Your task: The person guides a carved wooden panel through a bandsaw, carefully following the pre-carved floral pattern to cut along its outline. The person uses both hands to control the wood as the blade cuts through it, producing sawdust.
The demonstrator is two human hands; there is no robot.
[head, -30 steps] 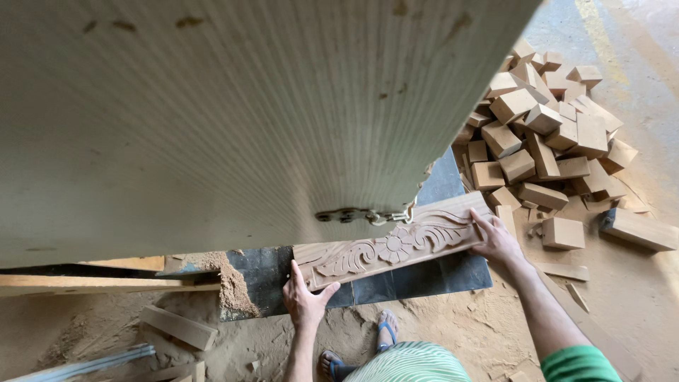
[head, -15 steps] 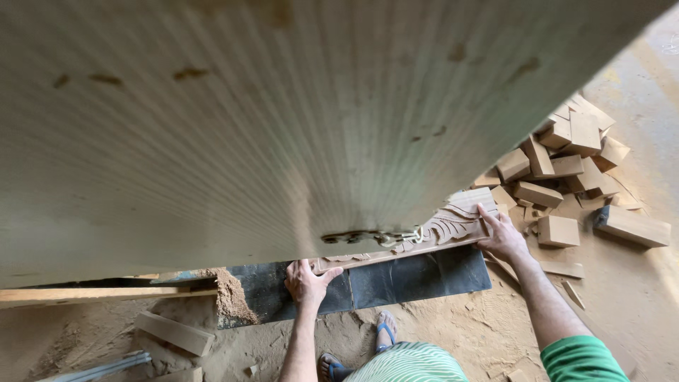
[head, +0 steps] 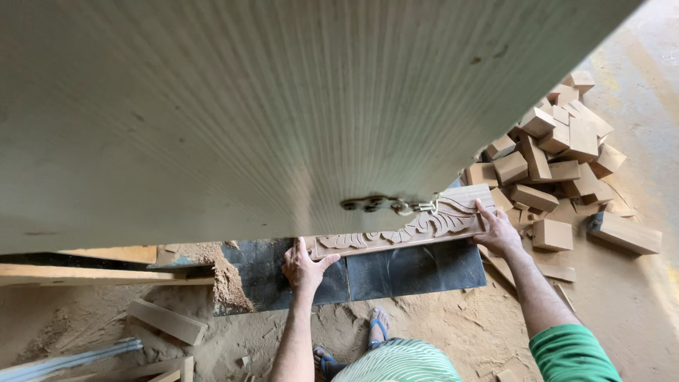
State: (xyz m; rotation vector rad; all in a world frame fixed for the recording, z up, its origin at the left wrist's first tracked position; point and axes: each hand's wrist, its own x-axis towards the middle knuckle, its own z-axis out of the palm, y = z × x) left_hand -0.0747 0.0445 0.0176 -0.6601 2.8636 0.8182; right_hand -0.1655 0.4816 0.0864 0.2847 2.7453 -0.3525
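Both hands grip a long carved wooden strip (head: pixel 417 225), one at each end: the left hand (head: pixel 305 265) wraps its near end, the right hand (head: pixel 496 230) clasps the far end. The strip lies half hidden under the edge of a large pale ribbed panel (head: pixel 269 113), above a dark slab (head: pixel 410 272) on the sawdust-covered floor (head: pixel 453 332). A pile of wood blocks (head: pixel 552 163) lies just beside the right hand.

Pale tan carved board (head: pixel 417 225) with leaf-scroll relief, black mat (head: pixel 396 272), green sleeve (head: pixel 569 350), green-white striped garment (head: pixel 399 364), tan wood blocks (head: pixel 552 159), grooved cream panel (head: pixel 247 106).
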